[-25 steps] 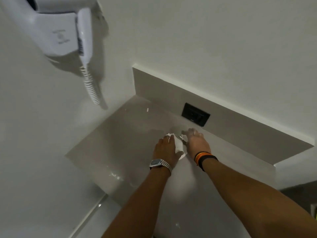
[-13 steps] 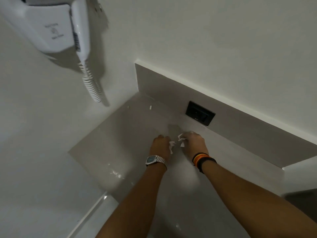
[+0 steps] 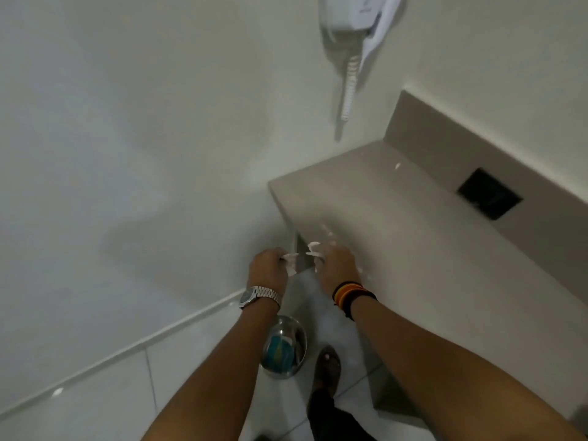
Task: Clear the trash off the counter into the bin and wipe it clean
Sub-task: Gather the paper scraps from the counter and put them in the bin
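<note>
My left hand [image 3: 269,265] and my right hand [image 3: 337,264] are both closed on white paper scraps [image 3: 291,261], just off the front left corner of the grey counter [image 3: 397,224]. Bits of white paper [image 3: 315,249] stick out of the right fist. A round metal bin [image 3: 283,346] stands open on the floor below my forearms, with something blue and white inside. One small white scrap [image 3: 397,166] lies on the counter near the backsplash, and a few tiny white bits [image 3: 327,230] lie near its front edge.
A white wall-mounted hair dryer [image 3: 356,14] with a coiled cord hangs above the counter's left end. A black socket plate [image 3: 488,198] sits in the backsplash. My foot in a sandal [image 3: 327,366] stands on the tiled floor beside the bin.
Both hands have come off the middle of the counter with the paper scraps, moving left past its front corner. The view has swung down and left, bringing the bin and floor into sight.
</note>
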Motion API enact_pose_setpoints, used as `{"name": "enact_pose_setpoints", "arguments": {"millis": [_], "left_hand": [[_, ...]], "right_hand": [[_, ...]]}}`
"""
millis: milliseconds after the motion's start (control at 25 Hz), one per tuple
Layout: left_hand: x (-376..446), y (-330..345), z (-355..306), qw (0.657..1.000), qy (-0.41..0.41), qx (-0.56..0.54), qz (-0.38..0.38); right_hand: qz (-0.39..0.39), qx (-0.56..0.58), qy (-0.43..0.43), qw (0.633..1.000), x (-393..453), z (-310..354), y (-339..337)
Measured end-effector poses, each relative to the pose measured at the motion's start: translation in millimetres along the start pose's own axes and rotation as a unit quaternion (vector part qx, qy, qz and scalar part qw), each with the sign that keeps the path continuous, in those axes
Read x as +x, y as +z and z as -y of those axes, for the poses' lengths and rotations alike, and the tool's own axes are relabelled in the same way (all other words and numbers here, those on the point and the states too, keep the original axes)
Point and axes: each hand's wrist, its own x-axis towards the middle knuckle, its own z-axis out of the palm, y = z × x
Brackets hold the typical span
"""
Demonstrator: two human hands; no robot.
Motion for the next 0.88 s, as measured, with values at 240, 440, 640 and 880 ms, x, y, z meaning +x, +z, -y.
{"name": "enact_pose_setpoints", "arguments": {"millis": [240, 440, 640, 880], "left_hand": [[-77.1, 51.5, 126.5, 0.989, -0.141, -0.004, 0.046], [-85.6, 147.5, 196.2, 0.985, -0.157, 0.017, 0.071], [-75.0, 236.7, 266.0, 0.984, -0.141, 0.060, 0.087], [-91.9, 228.2, 280.7, 0.979, -0.092, 0.149, 0.103]], "right_hand": [[0.141, 0.046, 0.065, 0.987, -67.4, -15.6, 126.6], [0.189, 0.028, 0.103, 0.976, -79.1, -79.7, 231.2], [0.211, 0.017, 0.085, 0.974, -67.5, -131.5, 327.4], [0.229, -0.014, 0.066, 0.971, -80.0, -131.3, 330.0]]}}
